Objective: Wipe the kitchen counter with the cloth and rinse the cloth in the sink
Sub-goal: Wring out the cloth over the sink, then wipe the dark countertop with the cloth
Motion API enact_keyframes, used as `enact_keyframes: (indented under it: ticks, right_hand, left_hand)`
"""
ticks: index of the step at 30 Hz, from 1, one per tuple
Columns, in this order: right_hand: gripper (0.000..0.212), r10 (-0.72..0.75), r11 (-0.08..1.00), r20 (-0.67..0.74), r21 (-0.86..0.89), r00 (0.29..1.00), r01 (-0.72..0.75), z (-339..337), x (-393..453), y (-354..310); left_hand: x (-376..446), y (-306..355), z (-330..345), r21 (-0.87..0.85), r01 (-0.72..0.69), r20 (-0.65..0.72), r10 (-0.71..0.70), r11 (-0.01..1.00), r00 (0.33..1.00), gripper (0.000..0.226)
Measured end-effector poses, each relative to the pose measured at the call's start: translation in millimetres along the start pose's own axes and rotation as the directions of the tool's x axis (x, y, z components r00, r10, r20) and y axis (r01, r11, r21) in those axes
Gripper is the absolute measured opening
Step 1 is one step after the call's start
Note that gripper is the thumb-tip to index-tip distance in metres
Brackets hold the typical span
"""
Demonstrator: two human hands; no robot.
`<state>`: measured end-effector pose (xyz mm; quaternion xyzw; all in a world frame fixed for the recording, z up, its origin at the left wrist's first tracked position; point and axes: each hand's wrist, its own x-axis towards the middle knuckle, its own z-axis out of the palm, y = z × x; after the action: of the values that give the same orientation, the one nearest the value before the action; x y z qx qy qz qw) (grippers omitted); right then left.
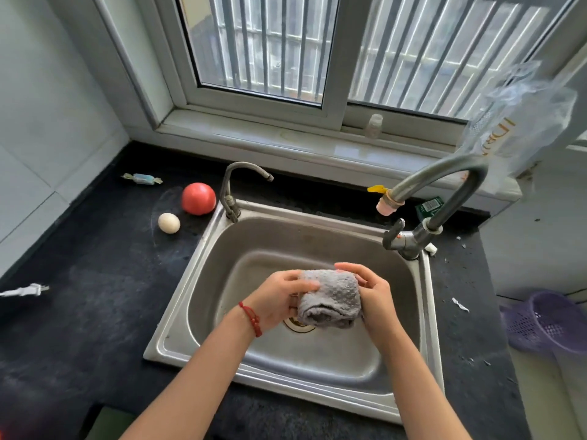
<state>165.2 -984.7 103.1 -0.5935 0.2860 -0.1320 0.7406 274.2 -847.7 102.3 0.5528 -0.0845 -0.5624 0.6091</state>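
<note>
1. Both hands hold the cloth (330,296) over the sink (422,312): the left hand (279,300) grips its left end, fingers curled over the top and thumb side below, and the right hand (371,293) grips its right end, fingers wrapped over the far top edge. Neither grip is released; each grasps the cloth.
2. The cloth lies between the two hands, its long axis running left to right, so each hand is equally near its own end. It hangs above the drain (298,323), towards the near middle of the basin.
3. The large tap (444,185) stands at the sink's far right corner, its pink-tipped spout ending beyond and to the right of the cloth. No water shows from it. I judge the cloth must go away and rightwards to get under it, or the right hand, the nearer one, must let go to reach the lever.
4. The cloth is grey, with a dimpled weave, bunched into a thick roll with folds showing at its near edge. Whether it is wet I cannot tell.
5. A smaller tap (235,188) stands at the sink's far left corner.
6. On the dark counter (95,296), left of the sink towards the far edge, lie a tomato (198,198), an egg (169,222) and a wrapped sweet (143,178).
</note>
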Motion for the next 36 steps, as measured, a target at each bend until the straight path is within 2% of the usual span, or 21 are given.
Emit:
enact_keyframes:
  ticks: [2,3,4,6,9,11,14,15,17,19,21,25,30,34,36]
  right_hand:
    - [0.035,0.185,0.942,0.138,0.259,0.973,-0.216,-7,0,2]
    - [0.035,0.251,0.901,0.2,0.31,0.947,-0.304,-10,-2,5]
    - [0.038,0.297,0.884,0.259,0.289,0.919,-0.367,-12,-4,8]
    - [0.052,0.346,0.9,0.369,0.13,0.862,-0.417,-14,-9,19]
    - [0.064,0.42,0.895,0.458,-0.064,0.783,-0.442,-13,-19,27]
    - [0.056,0.447,0.887,0.461,-0.115,0.767,-0.447,-11,-23,28]
    - [0.048,0.469,0.878,0.492,-0.175,0.733,-0.445,4,-31,29]
    - [0.047,0.469,0.88,0.503,-0.193,0.726,-0.434,13,-36,31]
    - [0.041,0.469,0.882,0.524,-0.241,0.711,-0.405,33,-50,36]
    - [0.028,0.463,0.887,0.559,-0.283,0.688,-0.366,54,-68,43]
    - [0.024,0.441,0.895,0.576,-0.341,0.688,-0.288,73,-86,54]
    - [0.018,0.456,0.87,0.604,-0.457,0.654,-0.185,106,-121,79]
    - [0.021,0.457,0.795,0.675,-0.602,0.58,0.074,138,-170,129]
    - [0.026,0.48,0.706,0.706,-0.663,0.521,0.249,159,-217,164]
    - [0.023,0.487,0.691,0.719,-0.665,0.496,0.285,170,-242,179]
  left_hand:
    - [-4,-9,7,-0.01,-0.079,-0.13,0.077,0.997,0.989,0.033]
    - [-6,-13,11,0.011,-0.116,-0.205,0.116,0.993,0.972,0.029]
    - [-8,-19,15,0.054,-0.145,-0.286,0.155,0.988,0.946,0.028]
    - [-13,-31,24,0.175,-0.175,-0.422,0.235,0.969,0.876,0.033]
    - [-26,-53,40,0.308,-0.172,-0.533,0.319,0.936,0.784,0.039]
    - [-39,-69,46,0.261,-0.18,-0.614,0.308,0.948,0.727,0.036]
    - [-68,-89,50,-0.059,-0.326,-0.708,0.191,0.943,0.68,0.024]
    - [-79,-94,52,-0.161,-0.377,-0.721,0.152,0.912,0.676,0.021]
    - [-102,-106,51,-0.206,-0.422,-0.772,0.118,0.883,0.624,0.016]
    - [-128,-119,48,-0.146,-0.399,-0.857,0.086,0.905,0.509,0.01]
    - [-158,-138,42,-0.136,-0.366,-0.918,0.022,0.921,0.396,0.009]
    - [-230,-192,39,-0.152,-0.294,-0.969,-0.085,0.944,0.231,0.014]
    - [-319,-290,58,-0.25,-0.285,-0.968,-0.244,0.925,0.054,0.019]
    - [-380,-379,92,-0.343,-0.263,-0.913,-0.386,0.902,-0.134,0.023]
    - [-405,-417,110,-0.4,-0.277,-0.875,-0.454,0.874,-0.168,0.021]
